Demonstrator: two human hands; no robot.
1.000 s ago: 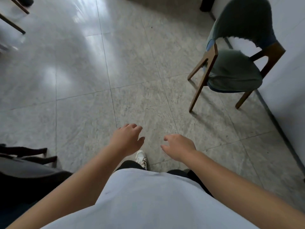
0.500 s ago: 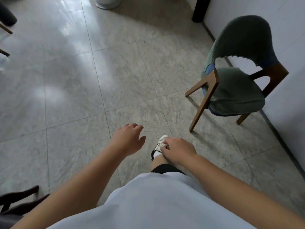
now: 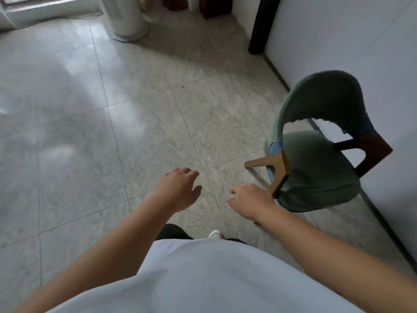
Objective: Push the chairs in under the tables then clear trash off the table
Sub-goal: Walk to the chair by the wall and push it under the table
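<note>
Both hands empty; chair (image 3: 316, 172) beside wall (image 3: 361, 41), floor (image 3: 112, 120) open left

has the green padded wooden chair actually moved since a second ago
Cannot tell. The green padded wooden chair sits lower in view, but it stays by the white wall, so the shift looks like the camera's own.

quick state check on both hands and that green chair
left hand: open, fingers loosely curled, holding nothing
right hand: open, relaxed, holding nothing, near the chair's front leg
green chair: upright on the floor beside the white wall, untouched, no table in view
</note>
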